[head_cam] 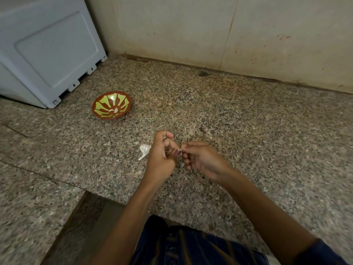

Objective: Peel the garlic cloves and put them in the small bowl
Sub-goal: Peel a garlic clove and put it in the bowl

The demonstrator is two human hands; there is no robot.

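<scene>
While the white appliance [45, 48] stands on the counter [248, 121], your bowl [111, 105] sits near it, well apart from your hands. Your left hand [162, 155] and right hand [202, 159] pinch one clove [178, 153] between curled fingertips; beside them lies the garlic [144, 150]. Small, light, papery: pinch its ends.

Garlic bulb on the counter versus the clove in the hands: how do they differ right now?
The garlic bulb lies untouched on the counter; the clove is pinched between the left hand and right hand. The garlic bulb looks white with a stem showing; the clove looks darker and is mostly hidden by fingers. Neither is in the bowl.
</scene>
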